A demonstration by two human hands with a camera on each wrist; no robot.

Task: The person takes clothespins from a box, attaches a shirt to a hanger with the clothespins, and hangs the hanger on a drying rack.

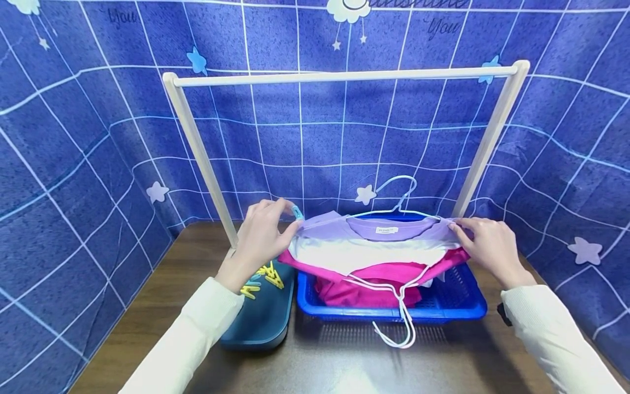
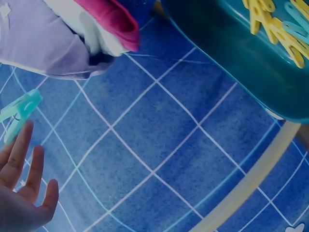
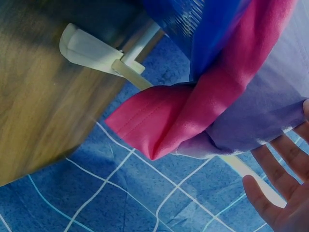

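My left hand pinches a light-blue clothespin beside one shoulder of a lilac shirt. In the left wrist view the clothespin stands apart from the cloth. My right hand pinches the shirt's other shoulder between thumb and fingers. Inside the neckline is a light-blue hanger, its hook pointing up. White cloth and a magenta garment lie against the shirt on the near side. A white hanger is with the magenta garment, its hook hanging over the basket's front.
Beneath the clothes stands a blue plastic basket on the wooden table. To its left, a dark teal tray holds several yellow clothespins and some blue ones. A white rack rises behind, before a blue star-patterned curtain.
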